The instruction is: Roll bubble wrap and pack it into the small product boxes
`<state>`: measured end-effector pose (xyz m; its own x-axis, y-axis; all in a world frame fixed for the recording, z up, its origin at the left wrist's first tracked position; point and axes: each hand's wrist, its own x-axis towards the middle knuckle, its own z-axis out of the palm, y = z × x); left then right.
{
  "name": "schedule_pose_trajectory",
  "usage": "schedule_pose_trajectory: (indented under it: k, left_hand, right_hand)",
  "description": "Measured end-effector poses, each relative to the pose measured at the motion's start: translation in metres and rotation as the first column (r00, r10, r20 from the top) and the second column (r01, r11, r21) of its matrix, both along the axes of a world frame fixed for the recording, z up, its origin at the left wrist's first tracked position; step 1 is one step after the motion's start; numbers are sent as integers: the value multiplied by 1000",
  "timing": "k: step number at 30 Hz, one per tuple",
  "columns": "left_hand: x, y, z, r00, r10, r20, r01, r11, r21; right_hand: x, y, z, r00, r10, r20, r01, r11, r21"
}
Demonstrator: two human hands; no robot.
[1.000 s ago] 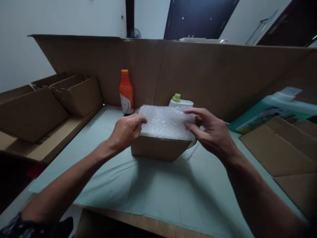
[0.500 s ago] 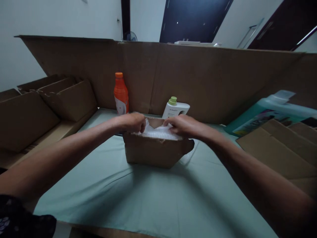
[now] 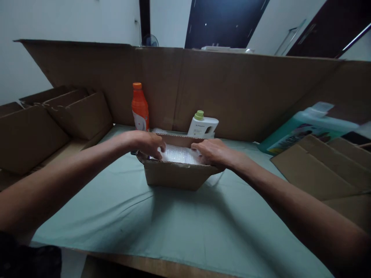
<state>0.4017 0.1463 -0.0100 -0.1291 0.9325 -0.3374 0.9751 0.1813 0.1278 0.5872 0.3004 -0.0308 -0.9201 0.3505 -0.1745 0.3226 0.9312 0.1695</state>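
From the head camera, the only view there is, a small open cardboard box [image 3: 176,174] sits on the pale green sheet [image 3: 179,227] covering the counter, near the middle. A piece of bubble wrap [image 3: 179,154] lies down inside it, below the rim. The left hand [image 3: 145,143] reaches over the box's left edge, fingers curled downward and pressing on the wrap's left side. The right hand [image 3: 213,153] comes over the right edge, fingers bent and resting on the wrap's right side. Neither hand seems to pinch the sheet; both look to be pushing it flat.

I judge the step in hand to be seating the padding in the box. The next move would call for the wrap to lie even against the bottom and for both hands to lift out without dragging it up.

Behind the box stand an orange bottle [image 3: 140,108] and a white jug with a green cap [image 3: 203,124], against a tall cardboard wall [image 3: 232,92]. Empty cartons [image 3: 55,116] sit at left; a teal package [image 3: 304,127] and flat cardboard [image 3: 324,170] at right.

The fingertips are hidden inside the box, as is whatever lies beneath the wrap. The room is dim, and the labels are unreadable.
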Motion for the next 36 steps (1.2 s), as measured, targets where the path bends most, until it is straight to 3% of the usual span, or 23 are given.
schedule_pose_trajectory:
  k: [4, 7, 9, 11, 12, 14, 16, 17, 18, 19, 22, 24, 27, 30, 33, 36]
  left_hand:
    - [0, -12, 10, 999, 28, -40, -16, 960, 281]
    - [11, -3, 4, 983, -107, 148, 72, 972, 226]
    - [18, 4, 2, 964, -127, 235, 92, 984, 156]
    - [22, -1, 1, 952, -106, 288, 44, 976, 214]
    - [24, -9, 0, 943, -107, 314, 5, 951, 310]
    - [28, -38, -9, 930, -120, 348, -108, 815, 569]
    - [31, -74, -32, 923, -53, 381, -284, 574, 768]
    - [32, -90, -50, 906, 14, 424, -381, 467, 798]
    - [33, -103, -70, 873, 82, 480, -471, 395, 789]
    - [34, -110, -91, 838, 134, 529, -536, 382, 753]
    - [33, -101, -146, 721, 190, 667, -672, 430, 603]
    - [34, -78, -165, 642, 122, 757, -708, 473, 525]
    - [46, -49, -169, 534, -3, 846, -741, 480, 469]
    - [73, -50, -166, 572, -42, 819, -711, 472, 521]
    - [97, -86, -171, 591, -1, 807, -727, 433, 533]
    - [97, -143, -179, 513, 160, 843, -845, 265, 464]
  right_hand:
    - [5, -3, 11, 993, 1, -118, 0, 1000, 5]
    - [-1, 0, 5, 981, 102, -165, -134, 973, -191]
    - [-4, 3, 3, 979, 160, -129, -192, 932, -306]
    - [4, 4, 4, 970, 145, -196, -210, 906, -368]
    - [14, 3, 6, 949, 106, -296, -217, 902, -374]
    - [46, -3, 5, 828, -36, -559, -179, 929, -325]
    - [83, -12, -8, 627, -189, -756, -41, 961, -274]
    - [100, -16, -19, 547, -257, -797, 31, 957, -287]
    - [112, -20, -34, 506, -322, -800, 72, 940, -333]
    - [119, -23, -51, 501, -378, -779, 91, 918, -387]
    - [110, -26, -102, 612, -487, -623, 88, 825, -558]
    - [91, -25, -127, 632, -522, -573, 86, 782, -617]
    - [83, -21, -144, 559, -596, -576, 133, 750, -647]
    - [108, -17, -145, 513, -645, -567, 198, 731, -653]
    - [125, -30, -140, 502, -651, -570, 198, 728, -656]
    - [89, -63, -135, 591, -584, -556, 62, 721, -690]
